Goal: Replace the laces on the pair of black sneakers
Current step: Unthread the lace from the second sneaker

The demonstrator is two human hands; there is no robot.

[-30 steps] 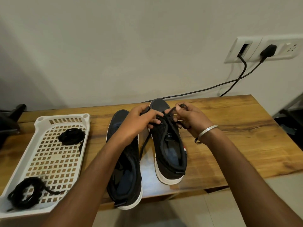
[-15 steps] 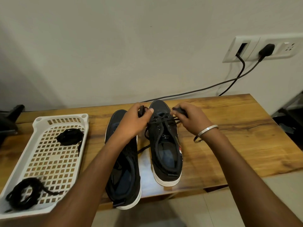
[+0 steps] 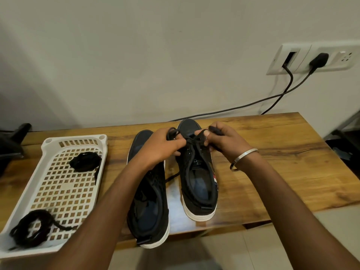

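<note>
- Wooden tabletop w/ dark grain [image 3: 282, 162]: holds all items below.
- Right-side black fabric sneaker, white sole [image 3: 196, 184]: centre of table, toe at 12 o'clock, heel toward me.
- Left-side black fabric sneaker, white sole [image 3: 149, 201]: just beside the first at its 9 o'clock, heel past the table's near edge.
- Black shoelace [image 3: 191, 142]: threaded across upper eyelets of right-side sneaker; loose tail drops between the two shoes.
- My left hand [image 3: 161, 145]: fingers curled, pinching one lace end over the sneaker's toe area.
- My right hand [image 3: 224, 141]: pinching the other lace end; silver metal bangle [image 3: 244, 155] on wrist.
- White plastic lattice tray [image 3: 58, 193]: 9 o'clock of shoes; one black lace bundle [image 3: 85, 161] at its 12 o'clock end, another black lace bundle [image 3: 32, 229] at its 6 o'clock end.
</note>
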